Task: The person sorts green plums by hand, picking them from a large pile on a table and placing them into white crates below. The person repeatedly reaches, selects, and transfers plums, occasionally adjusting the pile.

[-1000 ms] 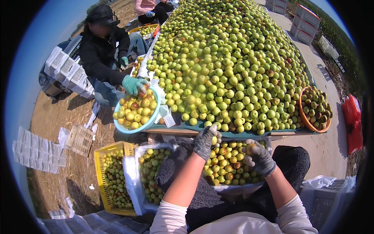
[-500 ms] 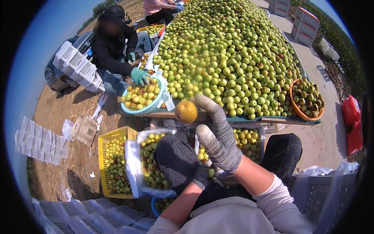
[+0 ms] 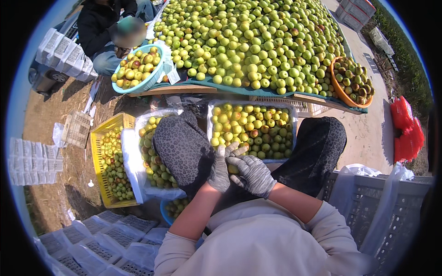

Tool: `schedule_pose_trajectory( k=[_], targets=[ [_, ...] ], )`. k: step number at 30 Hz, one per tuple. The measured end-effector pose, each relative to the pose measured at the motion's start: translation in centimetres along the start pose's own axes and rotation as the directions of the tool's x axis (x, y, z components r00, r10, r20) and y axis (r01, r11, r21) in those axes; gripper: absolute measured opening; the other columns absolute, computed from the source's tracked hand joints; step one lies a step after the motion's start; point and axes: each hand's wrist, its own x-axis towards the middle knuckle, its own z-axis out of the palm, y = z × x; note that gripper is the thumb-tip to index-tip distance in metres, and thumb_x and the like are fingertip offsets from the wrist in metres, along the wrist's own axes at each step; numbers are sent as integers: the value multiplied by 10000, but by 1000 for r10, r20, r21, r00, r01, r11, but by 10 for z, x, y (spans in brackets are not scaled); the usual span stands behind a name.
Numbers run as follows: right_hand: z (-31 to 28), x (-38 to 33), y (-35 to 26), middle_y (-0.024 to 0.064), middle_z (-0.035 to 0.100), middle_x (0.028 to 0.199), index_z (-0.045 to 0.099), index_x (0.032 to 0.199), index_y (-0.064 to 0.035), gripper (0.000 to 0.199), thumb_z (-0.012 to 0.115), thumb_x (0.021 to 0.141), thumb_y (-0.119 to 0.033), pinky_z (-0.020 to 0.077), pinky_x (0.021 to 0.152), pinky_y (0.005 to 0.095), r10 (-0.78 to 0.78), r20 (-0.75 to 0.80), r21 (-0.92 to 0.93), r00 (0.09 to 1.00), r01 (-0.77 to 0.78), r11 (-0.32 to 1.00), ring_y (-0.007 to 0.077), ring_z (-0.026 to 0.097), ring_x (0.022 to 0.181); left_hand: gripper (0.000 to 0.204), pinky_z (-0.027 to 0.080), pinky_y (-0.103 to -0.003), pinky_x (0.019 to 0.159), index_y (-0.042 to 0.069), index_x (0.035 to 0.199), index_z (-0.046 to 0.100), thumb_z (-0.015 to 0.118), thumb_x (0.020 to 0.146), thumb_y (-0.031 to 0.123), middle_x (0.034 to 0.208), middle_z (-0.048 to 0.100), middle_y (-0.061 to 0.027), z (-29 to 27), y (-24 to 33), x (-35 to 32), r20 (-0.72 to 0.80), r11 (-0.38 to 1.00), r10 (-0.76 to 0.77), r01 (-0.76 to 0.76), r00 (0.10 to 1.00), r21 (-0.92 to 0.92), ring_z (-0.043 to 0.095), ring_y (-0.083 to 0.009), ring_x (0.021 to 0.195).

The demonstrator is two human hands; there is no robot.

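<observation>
While half a second earlier the right hand had been raised with fingers spread and a yellow fruit showed above the lap, both gloved hands were now drawn in close over the lap: the left hand [image 3: 220,166] and the right hand [image 3: 252,174] were pressed together around a single fruit [image 3: 233,168], of which only a yellowish sliver showed between the fingers (how tightly it was pinched could not be told). That suggested the piece had been picked out and was being looked over in hand, just at the near edge of the plastic-lined crate [image 3: 252,129] between the knees. Four containers of fruit stood within reach below the table: that crate, a second lined crate [image 3: 149,152] to the left, a yellow crate [image 3: 108,162] beyond it, and a small blue bowl [image 3: 174,208] low by the left elbow. On the table sat one great heap of green fruit [image 3: 251,43], one turquoise basin [image 3: 138,69] and one orange basin [image 3: 352,83]. One co-worker [image 3: 103,25] crouched by the turquoise basin.
</observation>
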Motion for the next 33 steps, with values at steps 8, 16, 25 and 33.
schedule_pose_trajectory(
  k=[8,16,25,33],
  targets=[
    [-11,6,43,63,580,1098,525,1192,-32,400,691,832,-83,461,913,304,465,57,806,884,-316,501,154,542,1035,437,507,-280,791,28,1268,493,545,943,314,1177,577,-95,-18,30,-14,24,782,435,-390,900,487,611,-148,903],
    [6,15,89,60,628,1012,546,1186,-70,340,632,911,-252,514,742,280,326,375,926,868,-331,-183,155,608,881,187,499,-310,801,4,1070,593,508,910,52,1007,626,-99,-85,99,-11,97,75,912,-395,398,916,593,-172,886],
    [60,28,143,132,610,1054,532,1211,-91,423,506,953,-425,529,630,297,276,686,652,673,-399,-645,193,614,807,180,497,-363,827,20,1004,634,561,840,24,965,644,-120,-90,93,2,259,-206,916,-195,306,959,620,-273,889],
    [77,65,122,100,579,1123,465,1302,-53,472,655,873,-106,517,832,306,510,398,848,762,-518,111,190,591,980,195,500,-313,807,1,1047,611,540,865,-1,1015,614,-118,-85,96,1,300,-257,888,-167,348,952,607,-227,919]
  ],
)
